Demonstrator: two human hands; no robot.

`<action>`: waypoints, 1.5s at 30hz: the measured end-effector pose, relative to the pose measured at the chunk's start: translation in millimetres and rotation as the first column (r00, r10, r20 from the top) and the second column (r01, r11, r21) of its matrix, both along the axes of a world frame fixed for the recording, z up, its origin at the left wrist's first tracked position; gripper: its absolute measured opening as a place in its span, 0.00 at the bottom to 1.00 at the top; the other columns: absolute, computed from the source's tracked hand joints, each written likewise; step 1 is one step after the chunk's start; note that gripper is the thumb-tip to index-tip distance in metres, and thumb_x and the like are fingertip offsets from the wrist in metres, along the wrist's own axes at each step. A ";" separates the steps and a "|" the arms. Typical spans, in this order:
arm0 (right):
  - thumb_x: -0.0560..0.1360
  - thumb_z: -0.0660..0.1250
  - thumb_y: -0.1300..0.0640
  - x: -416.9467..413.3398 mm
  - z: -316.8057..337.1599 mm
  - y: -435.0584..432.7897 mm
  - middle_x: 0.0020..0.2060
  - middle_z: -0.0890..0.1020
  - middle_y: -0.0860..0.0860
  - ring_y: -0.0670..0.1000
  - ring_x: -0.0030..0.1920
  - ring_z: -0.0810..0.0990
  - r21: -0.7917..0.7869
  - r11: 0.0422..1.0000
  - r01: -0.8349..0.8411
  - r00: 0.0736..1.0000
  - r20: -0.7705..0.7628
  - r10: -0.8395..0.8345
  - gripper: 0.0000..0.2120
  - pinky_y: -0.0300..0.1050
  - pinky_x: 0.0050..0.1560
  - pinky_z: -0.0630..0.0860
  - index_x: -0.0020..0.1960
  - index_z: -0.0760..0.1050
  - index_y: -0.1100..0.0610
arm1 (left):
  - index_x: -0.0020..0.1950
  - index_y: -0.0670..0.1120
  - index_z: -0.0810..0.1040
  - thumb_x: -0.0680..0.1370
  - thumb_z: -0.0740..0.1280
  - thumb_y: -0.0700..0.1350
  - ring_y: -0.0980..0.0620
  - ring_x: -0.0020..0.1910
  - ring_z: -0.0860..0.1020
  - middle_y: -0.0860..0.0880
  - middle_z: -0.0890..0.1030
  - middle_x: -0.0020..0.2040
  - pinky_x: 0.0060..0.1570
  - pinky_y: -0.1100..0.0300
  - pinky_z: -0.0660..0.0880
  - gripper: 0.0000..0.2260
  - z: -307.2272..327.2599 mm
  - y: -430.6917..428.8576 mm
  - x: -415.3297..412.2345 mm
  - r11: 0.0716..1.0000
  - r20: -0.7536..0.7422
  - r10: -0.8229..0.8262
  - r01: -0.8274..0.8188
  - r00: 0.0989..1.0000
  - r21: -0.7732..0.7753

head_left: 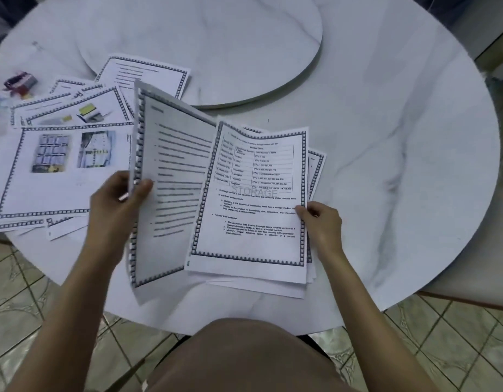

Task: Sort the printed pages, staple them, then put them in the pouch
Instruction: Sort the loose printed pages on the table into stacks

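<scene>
We saw a big round table (400, 142). It was white with grey streaks, like marble. A smaller round disc (216, 35) sat on the far part of it, with the same white and grey look. Its near edge stood a little above the table top. Under the table was a floor (26, 295) of pale tiles with dark lines between them. By the table's right side was a pale flat thing (476, 292) with a brown edge. We could not tell what it was.
</scene>
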State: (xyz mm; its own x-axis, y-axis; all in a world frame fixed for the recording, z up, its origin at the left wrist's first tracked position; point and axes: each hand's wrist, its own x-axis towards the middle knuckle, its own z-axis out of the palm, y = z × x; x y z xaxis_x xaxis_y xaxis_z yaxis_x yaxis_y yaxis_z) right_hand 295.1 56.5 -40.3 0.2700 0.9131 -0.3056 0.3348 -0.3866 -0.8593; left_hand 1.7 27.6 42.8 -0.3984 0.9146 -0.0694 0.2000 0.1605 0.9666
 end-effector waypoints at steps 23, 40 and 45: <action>0.75 0.65 0.60 -3.3 6.8 -3.3 0.33 0.80 0.60 0.54 0.34 0.74 0.043 0.999 -0.018 0.980 0.199 0.009 0.12 0.33 0.35 0.70 0.38 0.76 0.68 | 0.43 0.49 0.76 0.77 0.64 0.40 0.62 0.34 0.80 0.57 0.83 0.35 0.36 0.68 0.77 0.05 34.5 53.6 33.5 0.987 0.155 -0.149 0.137 0.977 0.089; 0.79 0.60 0.53 -7.5 16.3 -4.3 0.61 0.73 0.62 0.58 0.60 0.73 -0.116 0.993 0.036 0.985 0.173 -0.015 0.20 0.39 0.52 0.67 0.64 0.68 0.66 | 0.74 0.43 0.58 0.77 0.64 0.54 0.44 0.72 0.62 0.41 0.59 0.73 0.70 0.51 0.58 0.30 -57.6 53.6 53.5 0.873 -0.193 -0.299 0.186 0.934 -0.452; 0.77 0.63 0.50 -9.9 13.8 4.1 0.66 0.71 0.55 0.55 0.65 0.71 -0.245 0.968 0.051 0.998 -0.022 -0.058 0.27 0.45 0.61 0.67 0.71 0.61 0.60 | 0.75 0.43 0.55 0.77 0.65 0.49 0.45 0.70 0.66 0.44 0.60 0.74 0.67 0.51 0.66 0.31 -54.0 57.1 46.7 0.835 -0.071 -0.284 0.210 0.956 -0.510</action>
